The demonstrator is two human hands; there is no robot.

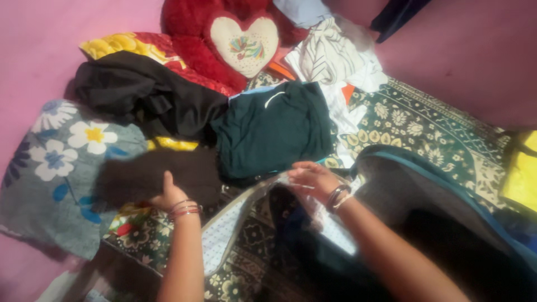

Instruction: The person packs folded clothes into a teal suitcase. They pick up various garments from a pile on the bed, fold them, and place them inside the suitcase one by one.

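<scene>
My left hand point(168, 196) clasps the dark brown fuzzy cloth point(159, 176), its long axis left-right; my right hand point(313, 180) pinches the bag's clear flap point(291, 182) at centre frame.

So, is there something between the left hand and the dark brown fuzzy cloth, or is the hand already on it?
Nothing visible stands between them. The left hand already rests on the lower edge of the dark brown fuzzy cloth, its fingers pressed against it. The right hand is apart, at the rim of the open bag.
</scene>
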